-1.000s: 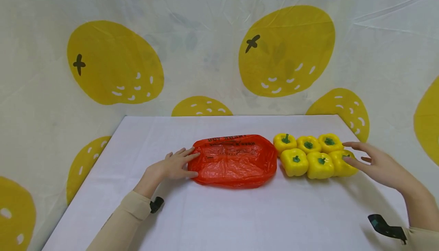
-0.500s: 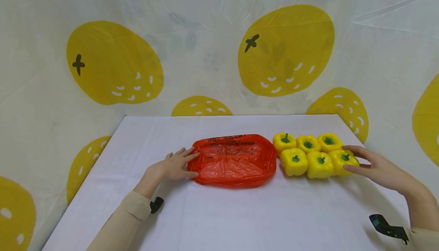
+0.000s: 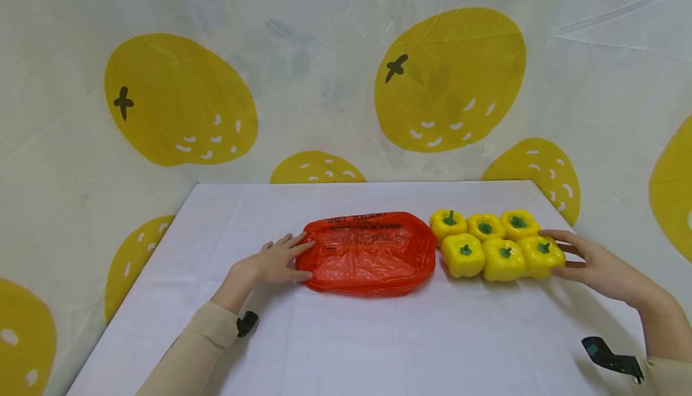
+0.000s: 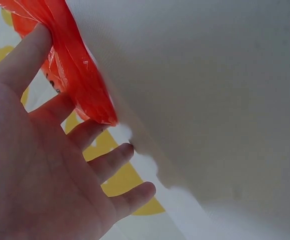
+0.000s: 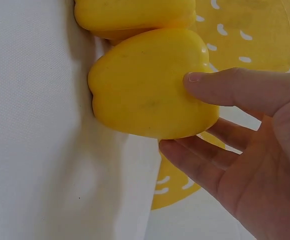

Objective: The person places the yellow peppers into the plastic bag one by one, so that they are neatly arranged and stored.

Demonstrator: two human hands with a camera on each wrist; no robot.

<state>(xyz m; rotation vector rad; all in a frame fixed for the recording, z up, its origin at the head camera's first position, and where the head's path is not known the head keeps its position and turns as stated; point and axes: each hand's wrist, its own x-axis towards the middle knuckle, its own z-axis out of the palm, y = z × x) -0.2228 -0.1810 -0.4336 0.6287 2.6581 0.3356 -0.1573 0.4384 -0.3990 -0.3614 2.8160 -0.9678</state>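
**Right hand [image 3: 600, 267] pinches a yellow pepper [image 3: 540, 256] while a red plastic bag [image 3: 367, 258] lies nearby**

The bag lies low near the middle of the white table [image 3: 378, 342]; whether it holds anything is impossible to tell, and its black lettering is too creased to read fully. Five other peppers [image 3: 504, 262] cluster at its three o'clock, and the pinched one sits at the cluster's four o'clock. The right hand's fingertips are partly hidden behind that pepper, its thumb on the near side. At the bag's nine o'clock, the left hand [image 3: 273, 262] spreads its fingers, touching without grasping. Both sleeves [image 3: 212, 324] run out of frame.
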